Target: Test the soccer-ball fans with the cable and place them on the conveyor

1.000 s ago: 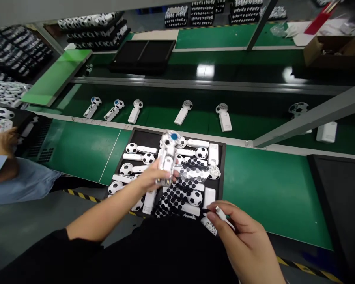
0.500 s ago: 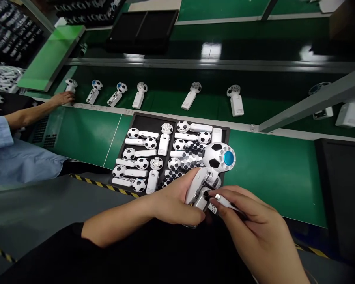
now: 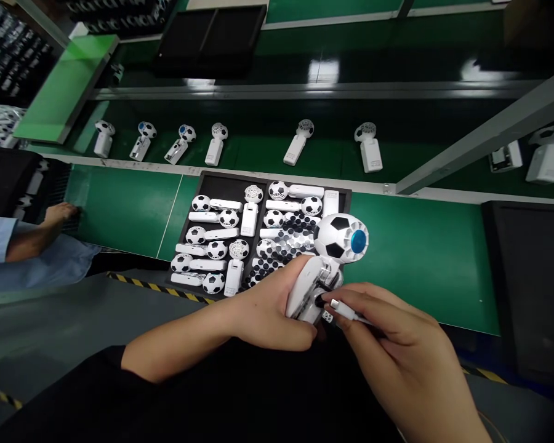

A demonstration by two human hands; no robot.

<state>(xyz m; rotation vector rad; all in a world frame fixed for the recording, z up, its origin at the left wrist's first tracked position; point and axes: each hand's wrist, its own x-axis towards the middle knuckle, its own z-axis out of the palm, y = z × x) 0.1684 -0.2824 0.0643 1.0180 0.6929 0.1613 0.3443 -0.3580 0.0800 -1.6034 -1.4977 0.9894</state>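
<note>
My left hand [image 3: 270, 314] is closed around the white handle of a handheld fan [image 3: 340, 239] whose head looks like a football, black and white with a blue round centre. The handle's casing appears opened, with inner parts showing. My right hand [image 3: 397, 344] pinches a white cable [image 3: 344, 309] just behind its small metal plug. Its fingertips are close against the fan's handle, by a dark round part [image 3: 319, 300]. Whether they also grip something dark there, I cannot tell.
Below the fan lies a black tray [image 3: 233, 183] of similar fans and dotted wrapping. More fans, such as one fan [image 3: 370, 151], stand along the dark green belt behind. A metal post [image 3: 480, 132] slants at right. At left is a co-worker's hand [image 3: 61, 213].
The co-worker's hand has left the fan on the belt and moved down toward the near edge. My hands keep their grips almost unchanged, and the view has shifted slightly.
</note>
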